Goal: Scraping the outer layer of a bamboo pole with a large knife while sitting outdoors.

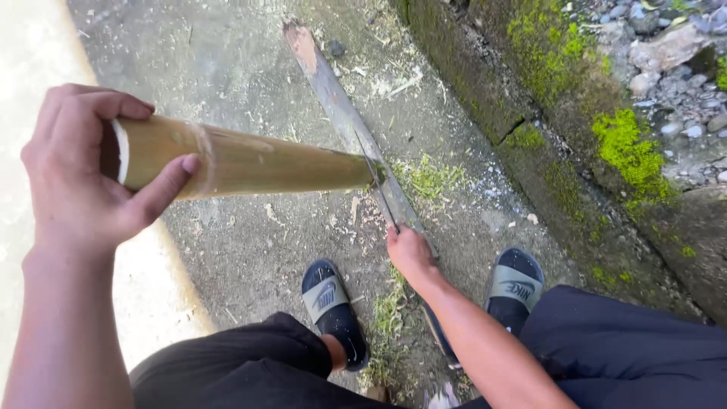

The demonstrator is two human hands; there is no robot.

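Closest to the lens, the left hand (79, 178) is wrapped around the open upper end of a bamboo pole (242, 160), which slants down to its lower end by a long wooden plank (348, 125) on the concrete ground (227, 60). Lower down, the right hand (409, 254) is closed on the handle of a thin blade (376, 182) set against that lower end. If the blade skids off the hard, round bamboo, it may swing toward the sandalled feet (333, 299) just below, since both stand close to the cut

Single head cam — looks steeply down from eye height at concrete ground (250, 227), mossy curb (530, 144) upper right — close range.
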